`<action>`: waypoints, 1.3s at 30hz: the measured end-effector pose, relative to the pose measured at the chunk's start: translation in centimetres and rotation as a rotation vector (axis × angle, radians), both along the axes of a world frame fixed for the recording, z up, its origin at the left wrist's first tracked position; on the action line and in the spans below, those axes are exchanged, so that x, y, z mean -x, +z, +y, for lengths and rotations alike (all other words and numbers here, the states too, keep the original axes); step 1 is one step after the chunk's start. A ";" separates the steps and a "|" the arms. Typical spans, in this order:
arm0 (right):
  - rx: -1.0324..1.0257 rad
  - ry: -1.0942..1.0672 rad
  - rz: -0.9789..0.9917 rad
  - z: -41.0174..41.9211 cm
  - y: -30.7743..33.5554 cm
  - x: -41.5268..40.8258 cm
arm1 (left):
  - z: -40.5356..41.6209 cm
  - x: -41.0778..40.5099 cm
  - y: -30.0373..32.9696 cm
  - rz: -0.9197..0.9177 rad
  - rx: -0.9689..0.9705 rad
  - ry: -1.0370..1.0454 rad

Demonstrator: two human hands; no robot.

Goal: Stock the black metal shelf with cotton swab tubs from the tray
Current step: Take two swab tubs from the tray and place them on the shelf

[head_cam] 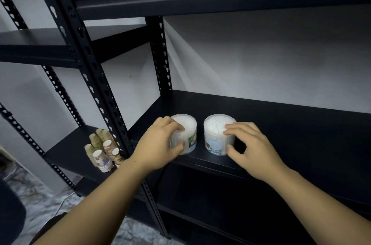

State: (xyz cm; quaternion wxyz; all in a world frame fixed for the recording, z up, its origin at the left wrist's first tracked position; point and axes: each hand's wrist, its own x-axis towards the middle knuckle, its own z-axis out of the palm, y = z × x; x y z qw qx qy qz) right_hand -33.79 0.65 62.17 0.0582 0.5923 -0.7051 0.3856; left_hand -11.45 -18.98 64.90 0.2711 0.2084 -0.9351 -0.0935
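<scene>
From the head view, two clear cotton swab tubs stand upright on the black metal shelf, side by side near its front edge at the left end, just apart from each other. The left hand is wrapped on the left tub, fingers curled over the lid and thumb pressed low on its wall, so it looks clamped on it. The right hand sits at the right tub, fingertips resting on the lid's near rim and thumb close to the wall low down; the fingers are spread and loose, and I can't quite tell whether the thumb touches or is just beside it. To my eye both tubs are already set down, and this is the moment of placing or straightening them. The board to the right and behind them is bare, so I'd judge the stocking has barely begun. The tray is not in sight, so how many tubs remain I cannot say. On a lower shelf to the left lie stacks of paper cups, which have no part in this.
</scene>
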 end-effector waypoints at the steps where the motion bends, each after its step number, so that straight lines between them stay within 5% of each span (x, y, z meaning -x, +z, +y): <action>1: -0.001 -0.002 0.003 -0.2 0.0 0.1 | 0.0 0.1 -0.1 0.002 0.000 0.002; 29: 0.015 -0.306 0.033 -25.1 0.6 5.4 | -18.8 13.6 -0.5 0.143 -0.231 0.178; 39: 0.051 -0.410 0.018 -28.3 0.2 6.1 | -21.8 16.6 -0.6 0.097 -0.179 0.157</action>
